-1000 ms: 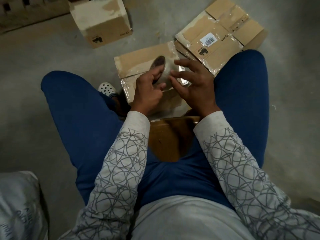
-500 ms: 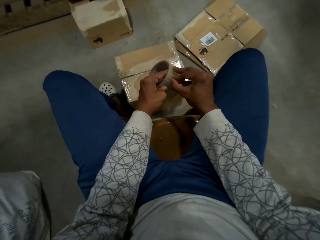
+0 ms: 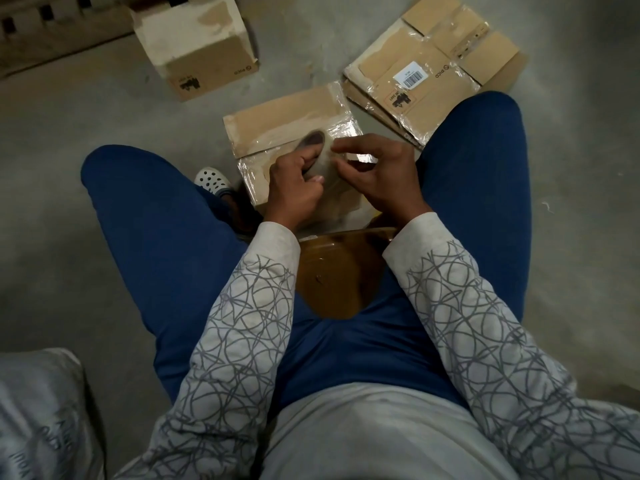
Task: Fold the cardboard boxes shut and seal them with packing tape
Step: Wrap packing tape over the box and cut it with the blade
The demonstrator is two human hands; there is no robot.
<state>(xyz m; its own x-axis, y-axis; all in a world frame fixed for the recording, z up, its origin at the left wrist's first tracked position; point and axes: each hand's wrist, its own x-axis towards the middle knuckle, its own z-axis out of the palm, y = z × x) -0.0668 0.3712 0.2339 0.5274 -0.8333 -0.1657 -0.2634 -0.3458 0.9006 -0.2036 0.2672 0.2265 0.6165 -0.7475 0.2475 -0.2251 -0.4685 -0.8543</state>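
In the head view, the roll is seen to have been kept in nearly the same place over the last second, just above the half-taped box that lies on the floor between the knees. The right hand has been altered most. A second ago its fingers were laid spread over the roll, half a second ago they were drawn in tight against it, and now they are loosened again, with the forefinger stretched out across the roll's far edge and the thumb brought close beneath it. This is judged to be a search for the loose end of the tape, so no new strip has yet been laid on the box and the seal is not finished. Whether an end is actually pinched cannot be told, since the tape is clear and glare lies on it. The left hand is held with the wrist bent down, its fingers curled round the near side of the roll and the thumb pressed on the rim. A closed box and flat boxes are left well apart.
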